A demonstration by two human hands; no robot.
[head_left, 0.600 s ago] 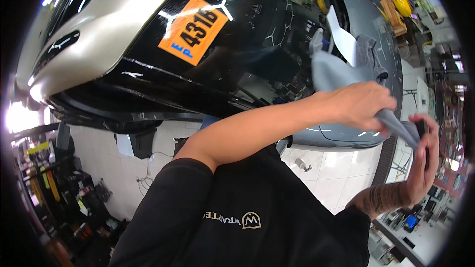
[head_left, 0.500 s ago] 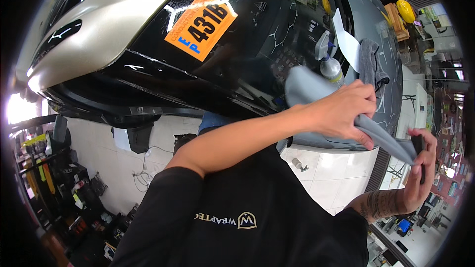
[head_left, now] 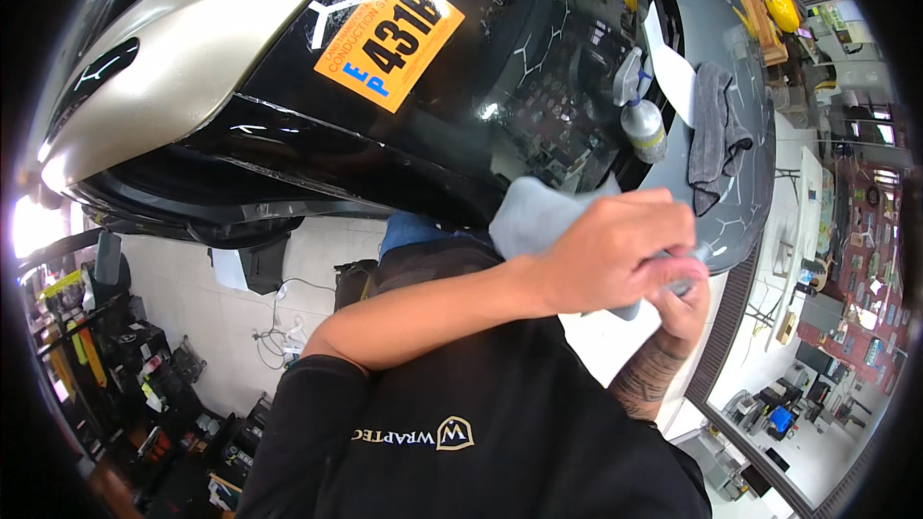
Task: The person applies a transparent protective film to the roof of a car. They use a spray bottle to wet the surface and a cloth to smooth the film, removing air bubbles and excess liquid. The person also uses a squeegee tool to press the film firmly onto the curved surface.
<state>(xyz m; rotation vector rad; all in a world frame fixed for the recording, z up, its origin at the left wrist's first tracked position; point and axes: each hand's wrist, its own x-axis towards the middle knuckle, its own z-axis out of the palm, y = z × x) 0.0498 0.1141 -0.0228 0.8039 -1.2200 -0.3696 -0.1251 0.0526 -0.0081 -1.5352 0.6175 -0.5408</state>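
The left hand (head_left: 625,255) is closed in a fist on a pale grey microfibre cloth (head_left: 538,216), and the right hand (head_left: 683,303) sits just under it, fingers curled round the same cloth's lower end, though the left hand hides most of its grip. The cloth is bunched between the two hands, held clear in front of the dark glossy car body (head_left: 288,149) and just below the spray bottle (head_left: 642,120) standing on the car's grey panel (head_left: 740,202).

To handle the cloth well here, a fair judgement is to fold it flat into a pad instead of a wad, so one clean face meets the paint and no seam or grit drags. Both hands should draw it taut before folding, and keep it off the floor.

The cloth looks soft, thin and matt, a light blue-grey, with a loose flap standing up to the left of the left hand's knuckles. No stains show on it, though much is hidden in the fists.

Right of the spray bottle a darker grey towel (head_left: 713,135) lies draped over the grey panel beside a white sheet of paper (head_left: 671,72). An orange sticker (head_left: 389,37) sits up-left of the bottle on the black glass.
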